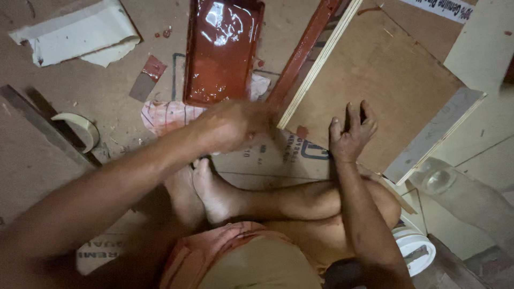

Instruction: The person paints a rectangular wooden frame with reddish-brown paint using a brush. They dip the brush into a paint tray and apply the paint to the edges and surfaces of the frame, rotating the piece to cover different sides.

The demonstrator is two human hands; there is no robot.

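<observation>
Dim warm light, motion-blurred left arm

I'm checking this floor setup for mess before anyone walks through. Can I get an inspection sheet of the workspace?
Surface: cardboard sheets on the floor, spotted with red-brown paint.
Job's things: plywood board; red-brown painted edge strip; tray of glossy red-brown paint.
Clutter: tape roll, torn paper, paint-smeared scraper, white bucket, clear plastic bottle.
Hands: left hand blurred at the board's corner, grip unclear; right hand resting fingers bent on the board.
Cables: nothing seen.
Surroundings: the person sits cross-legged, barefoot; dim light.
</observation>
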